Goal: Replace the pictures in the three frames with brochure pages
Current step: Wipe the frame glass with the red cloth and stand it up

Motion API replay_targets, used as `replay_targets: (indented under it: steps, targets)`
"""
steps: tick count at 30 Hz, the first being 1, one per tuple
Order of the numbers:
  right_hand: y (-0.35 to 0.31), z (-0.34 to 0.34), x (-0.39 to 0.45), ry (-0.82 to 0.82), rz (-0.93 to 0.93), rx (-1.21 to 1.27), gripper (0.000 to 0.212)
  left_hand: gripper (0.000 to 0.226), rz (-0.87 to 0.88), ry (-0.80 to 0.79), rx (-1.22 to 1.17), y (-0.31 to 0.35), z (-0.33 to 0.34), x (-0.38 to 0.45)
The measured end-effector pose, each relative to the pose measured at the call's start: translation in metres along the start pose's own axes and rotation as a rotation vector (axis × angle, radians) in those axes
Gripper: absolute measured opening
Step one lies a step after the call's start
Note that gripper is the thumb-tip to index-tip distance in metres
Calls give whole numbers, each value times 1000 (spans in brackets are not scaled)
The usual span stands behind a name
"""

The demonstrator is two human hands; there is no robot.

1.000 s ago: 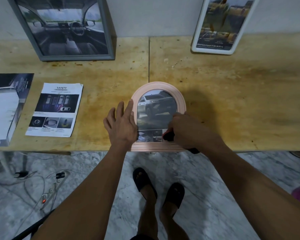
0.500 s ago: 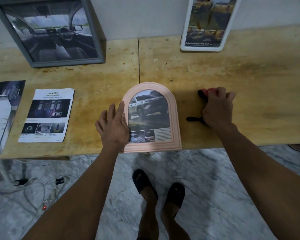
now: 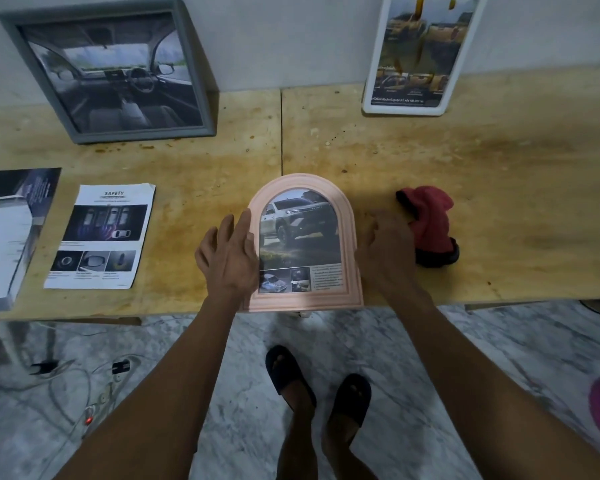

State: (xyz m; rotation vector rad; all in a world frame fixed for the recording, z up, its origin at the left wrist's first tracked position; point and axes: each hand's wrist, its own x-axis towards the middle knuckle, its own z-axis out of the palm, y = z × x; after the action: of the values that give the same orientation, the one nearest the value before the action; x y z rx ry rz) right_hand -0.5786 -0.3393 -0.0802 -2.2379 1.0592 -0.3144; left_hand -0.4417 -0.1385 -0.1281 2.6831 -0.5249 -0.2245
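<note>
Both hands flat, gripping nothing: left hand point(image 3: 230, 252) and right hand point(image 3: 383, 249) flank arched frame point(image 3: 347, 216); "SAFETY" page point(image 3: 101, 237) at 9 o'clock.

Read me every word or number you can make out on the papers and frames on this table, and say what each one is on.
"SAFETY": heading of the white loose brochure page lying flat left of centre.
Smaller lines and captions on that page: too small to read.
Text block in the pink arched frame: too blurred.
Caption strip in the white rectangular frame against the wall: unreadable.
Dark brochure cover at the far left: blurred.
Grey square frame: no text visible.
</note>
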Motion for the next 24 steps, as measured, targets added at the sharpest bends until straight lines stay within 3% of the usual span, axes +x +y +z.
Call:
replay_targets:
  steps: [3,7,15,24]
  targets:
    - [-10,8,-10,-124,188,97,34,48,-4,7,-57,1,-6,2]
    - [-9,17,-12,-147,250,145,16,34,-121,47,-132,6,-13,1]
    - [-14,18,-9,-187,381,265,29,33,-279,32,-357,15,-22,-2]
    - [-19,-7,-17,-153,406,589,29,38,-461,-85,-870,44,-64,-14]
